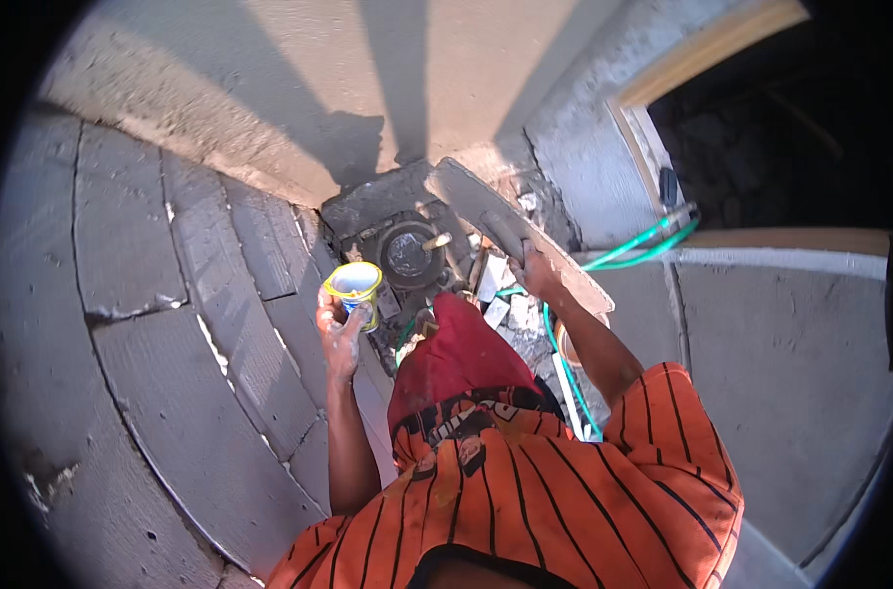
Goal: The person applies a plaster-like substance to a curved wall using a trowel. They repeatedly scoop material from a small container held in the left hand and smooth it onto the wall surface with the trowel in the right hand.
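My left hand (340,336), smeared with pale mortar, is closed around a small plastic tub (353,281) with a yellow rim and a whitish inside. The tub is held up beside a wall of grey blocks. My right hand (537,275) grips the handle of a long grey plastering float (463,192), which slants from upper left to lower right. Between the two hands, lower down, stands a dark round bucket (382,257) with wet grey stuff in it. A short light-coloured handle (437,240) sticks out over the bucket's rim.
A block wall (211,383) rises close on the left, and a plastered wall (299,59) stands ahead. A green hose (628,257) runs from the right down past my legs. Rubble (530,334) covers the ground. A wood-framed opening (711,54) is at upper right.
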